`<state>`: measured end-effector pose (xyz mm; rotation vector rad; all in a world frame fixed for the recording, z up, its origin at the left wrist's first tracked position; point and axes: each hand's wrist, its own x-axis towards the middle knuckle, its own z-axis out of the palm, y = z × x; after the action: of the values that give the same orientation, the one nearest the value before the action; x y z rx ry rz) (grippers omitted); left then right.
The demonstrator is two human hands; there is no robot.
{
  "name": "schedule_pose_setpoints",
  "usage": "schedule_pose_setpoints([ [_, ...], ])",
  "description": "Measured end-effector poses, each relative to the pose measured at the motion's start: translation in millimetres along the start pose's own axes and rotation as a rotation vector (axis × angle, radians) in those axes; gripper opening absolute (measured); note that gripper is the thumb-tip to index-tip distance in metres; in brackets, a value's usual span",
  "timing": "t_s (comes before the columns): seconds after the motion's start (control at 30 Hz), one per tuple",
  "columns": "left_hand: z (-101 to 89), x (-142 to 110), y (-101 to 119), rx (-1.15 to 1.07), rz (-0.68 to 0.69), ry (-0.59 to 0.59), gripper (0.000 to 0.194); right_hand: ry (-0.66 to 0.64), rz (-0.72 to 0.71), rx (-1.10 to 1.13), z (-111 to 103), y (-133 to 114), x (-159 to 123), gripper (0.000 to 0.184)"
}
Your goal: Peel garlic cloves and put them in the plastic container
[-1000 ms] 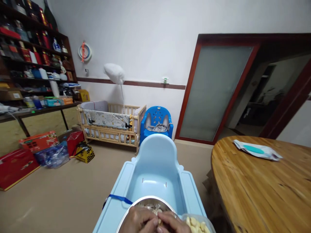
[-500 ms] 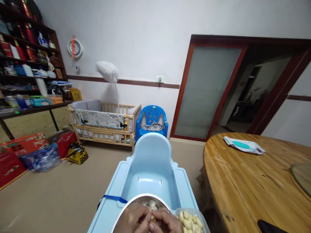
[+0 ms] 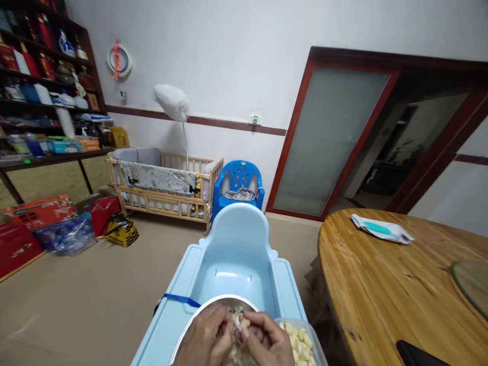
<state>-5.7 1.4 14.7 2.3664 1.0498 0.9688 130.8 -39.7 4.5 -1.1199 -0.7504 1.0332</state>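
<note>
Over a round metal bowl [image 3: 185, 333], both my hands work close together. In the thumb and fingers of my right hand [image 3: 270, 339] is a pale garlic clove [image 3: 245, 323]. My left hand [image 3: 209, 336] is closed in a pinch beside it, with whitish papery garlic skin [image 3: 236, 319] at its fingertips. More skins and bits lie in the bowl beneath, partly hidden by my hands. Just right of my right hand, a clear plastic tub [image 3: 319, 345] holds several peeled garlic cloves [image 3: 300, 341].
The bowl rests on a light-blue plastic child's chair [image 3: 240, 239] with a blue strap [image 3: 182, 299]. To the right stands a round wooden table [image 3: 366, 284] bearing a wipes packet [image 3: 381, 229] and a dark object [image 3: 419, 354]. A wooden cot [image 3: 171, 203] and blue chair [image 3: 238, 178] stand ahead.
My hands have moved slightly apart, and the pale clove now shows at my right fingertips. The view has shifted a little, with bowl and tub appearing slightly higher.
</note>
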Motion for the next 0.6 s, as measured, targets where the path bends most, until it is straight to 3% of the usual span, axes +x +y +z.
schedule_pose_setpoints([
  [0.37, -4.3, 1, 4, 0.043, 0.083, -0.087, 0.018, 0.045, 0.152, 0.208, -11, -17, 7, 0.036],
  [0.6, -11.2, 2, 5, 0.011, 0.084, -0.139, 0.016, -0.058, 0.188, 0.186, -18, -5, 11, 0.038],
])
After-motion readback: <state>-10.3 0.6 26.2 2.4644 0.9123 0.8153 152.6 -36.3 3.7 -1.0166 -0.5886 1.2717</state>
